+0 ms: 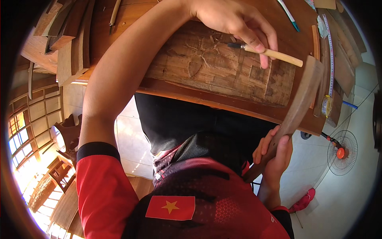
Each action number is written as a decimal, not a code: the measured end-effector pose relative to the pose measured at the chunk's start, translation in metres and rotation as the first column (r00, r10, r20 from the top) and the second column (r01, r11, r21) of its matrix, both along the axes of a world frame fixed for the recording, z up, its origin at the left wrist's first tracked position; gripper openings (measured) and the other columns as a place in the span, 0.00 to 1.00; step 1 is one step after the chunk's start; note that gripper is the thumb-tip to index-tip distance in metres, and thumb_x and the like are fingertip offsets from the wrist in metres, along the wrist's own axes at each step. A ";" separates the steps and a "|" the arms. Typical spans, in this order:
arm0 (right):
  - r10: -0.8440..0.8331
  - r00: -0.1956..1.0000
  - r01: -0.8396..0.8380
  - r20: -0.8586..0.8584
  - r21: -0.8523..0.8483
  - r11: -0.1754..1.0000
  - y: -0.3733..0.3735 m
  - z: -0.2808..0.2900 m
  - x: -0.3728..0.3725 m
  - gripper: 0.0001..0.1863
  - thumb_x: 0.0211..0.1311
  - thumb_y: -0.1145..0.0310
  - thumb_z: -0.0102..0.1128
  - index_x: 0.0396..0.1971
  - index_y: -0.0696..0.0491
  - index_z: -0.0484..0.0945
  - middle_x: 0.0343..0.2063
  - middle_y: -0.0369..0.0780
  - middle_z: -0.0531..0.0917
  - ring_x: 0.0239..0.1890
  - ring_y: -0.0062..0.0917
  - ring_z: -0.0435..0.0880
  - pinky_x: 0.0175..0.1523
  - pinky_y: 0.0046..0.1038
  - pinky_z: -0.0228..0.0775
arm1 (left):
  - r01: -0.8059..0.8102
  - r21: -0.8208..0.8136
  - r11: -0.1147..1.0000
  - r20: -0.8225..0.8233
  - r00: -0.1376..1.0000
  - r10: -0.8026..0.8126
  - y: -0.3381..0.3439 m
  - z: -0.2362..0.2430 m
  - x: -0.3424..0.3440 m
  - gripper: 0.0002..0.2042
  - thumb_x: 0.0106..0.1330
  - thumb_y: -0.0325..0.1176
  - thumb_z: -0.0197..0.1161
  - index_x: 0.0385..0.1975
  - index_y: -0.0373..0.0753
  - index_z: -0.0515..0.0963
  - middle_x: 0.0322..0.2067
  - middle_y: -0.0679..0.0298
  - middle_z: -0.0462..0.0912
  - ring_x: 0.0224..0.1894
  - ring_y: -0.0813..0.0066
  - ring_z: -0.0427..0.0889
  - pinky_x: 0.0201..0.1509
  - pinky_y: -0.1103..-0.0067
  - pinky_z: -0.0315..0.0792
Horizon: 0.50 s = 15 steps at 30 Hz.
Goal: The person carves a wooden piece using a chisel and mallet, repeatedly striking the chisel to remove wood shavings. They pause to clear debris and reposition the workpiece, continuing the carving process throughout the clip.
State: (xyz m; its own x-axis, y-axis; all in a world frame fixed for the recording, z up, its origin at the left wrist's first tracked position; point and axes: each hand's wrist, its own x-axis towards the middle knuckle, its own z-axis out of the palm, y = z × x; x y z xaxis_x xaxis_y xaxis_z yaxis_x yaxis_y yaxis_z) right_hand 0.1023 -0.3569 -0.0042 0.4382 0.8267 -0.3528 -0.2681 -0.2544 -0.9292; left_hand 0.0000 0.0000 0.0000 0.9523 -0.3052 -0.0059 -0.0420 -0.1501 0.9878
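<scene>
My left hand (234, 22) reaches across the tabletop, its fingers closed on the light wooden handle of a small carving chisel (284, 57). The chisel's dark metal end points left, over the carved wooden board (227, 77). Raised relief shapes and a few wood chips show on the board, which lies near the table's front edge. Lower right, my right hand (276, 153) is wrapped round a long, slightly curved brown wooden bar (300, 95). The bar slants up to the right, its far end beside the board's right side and close to the chisel's handle end.
Wood offcuts (73, 51) are stacked at the table's left; another wooden-handled tool (115, 14) lies nearby. A white-and-teal pen (289, 16) is at the back. On the right are a measuring tape (330, 51), a tape roll (326, 105) and wood strips. A fan (342, 153) stands beyond.
</scene>
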 end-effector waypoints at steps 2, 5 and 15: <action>0.019 0.999 -0.018 0.027 -0.050 0.999 0.001 0.001 -0.002 0.22 0.81 0.49 0.43 0.48 0.56 0.67 0.19 0.39 0.71 0.13 0.21 0.68 0.20 0.24 0.67 | -0.017 -0.022 1.000 0.009 1.000 0.017 -0.001 0.000 0.000 0.15 0.77 0.35 0.59 0.58 0.36 0.78 0.48 0.64 0.87 0.40 0.79 0.76 0.49 0.78 0.70; 0.026 0.999 -0.025 0.020 -0.029 0.999 0.002 0.004 0.000 0.21 0.81 0.50 0.42 0.48 0.56 0.67 0.19 0.39 0.71 0.13 0.21 0.68 0.21 0.24 0.67 | -0.010 -0.087 0.996 0.035 0.999 0.013 0.000 -0.003 -0.001 0.14 0.77 0.34 0.58 0.57 0.35 0.78 0.48 0.64 0.87 0.39 0.79 0.76 0.48 0.78 0.70; -0.068 0.998 0.068 0.004 0.064 0.996 -0.001 -0.002 -0.003 0.22 0.82 0.49 0.39 0.48 0.56 0.66 0.19 0.39 0.70 0.12 0.22 0.67 0.19 0.25 0.67 | 0.002 -0.035 0.999 0.066 0.998 0.000 0.000 -0.007 0.004 0.15 0.78 0.34 0.57 0.58 0.35 0.77 0.46 0.65 0.87 0.41 0.78 0.76 0.50 0.77 0.70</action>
State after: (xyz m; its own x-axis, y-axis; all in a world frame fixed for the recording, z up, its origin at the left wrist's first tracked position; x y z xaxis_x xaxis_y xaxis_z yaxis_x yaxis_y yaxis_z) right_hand 0.0994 -0.3577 -0.0062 0.4960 0.8156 -0.2980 -0.2773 -0.1764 -0.9445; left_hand 0.0042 0.0000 -0.0071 0.9499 -0.3052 0.0674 -0.1071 -0.1152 0.9876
